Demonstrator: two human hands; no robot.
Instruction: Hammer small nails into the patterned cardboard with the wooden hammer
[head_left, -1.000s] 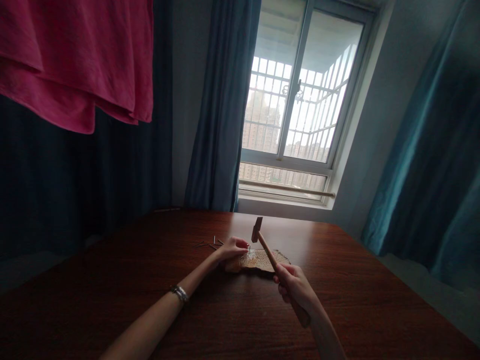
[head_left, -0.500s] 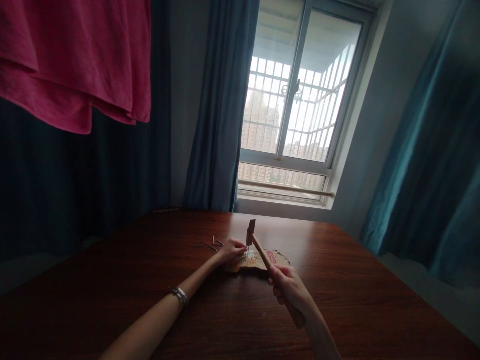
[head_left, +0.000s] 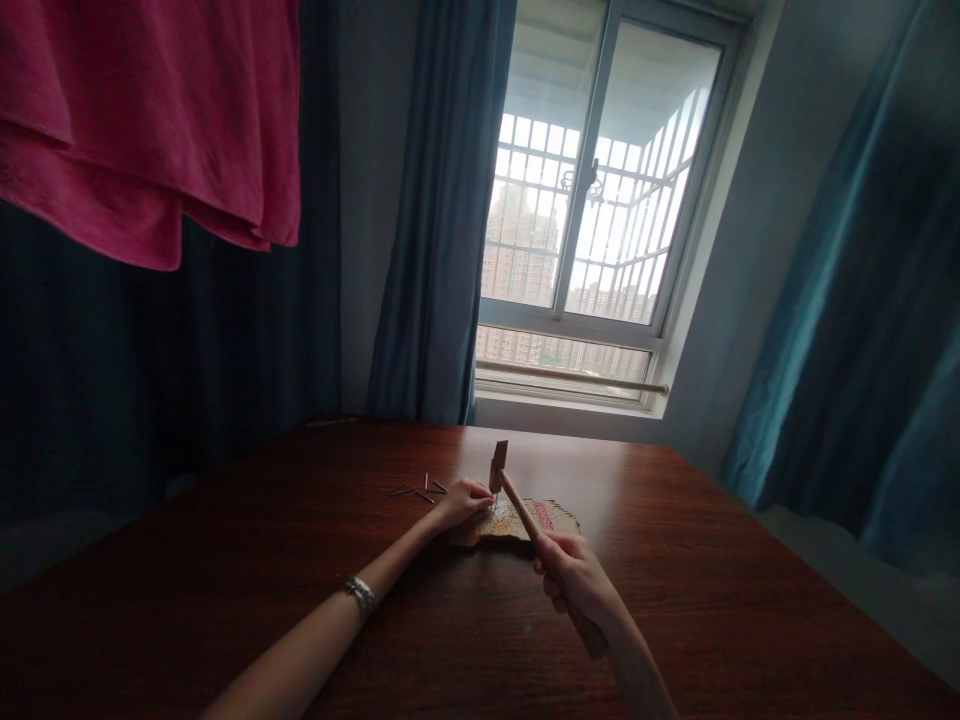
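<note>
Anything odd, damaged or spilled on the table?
Yes: on the glossy brown wooden table, the flat tan speckled board has a ragged near edge, not a straight one; broken or cut, can't tell. Slim dark metal nails lie scattered to its left at mixed angles, one seemingly upright. No spill visible.

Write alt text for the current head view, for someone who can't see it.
The right hand grips a hammer, its head at the top of a nail that the left hand holds upright on a board. Loose nails lie nearby on a brown table; beyond is a window.
</note>
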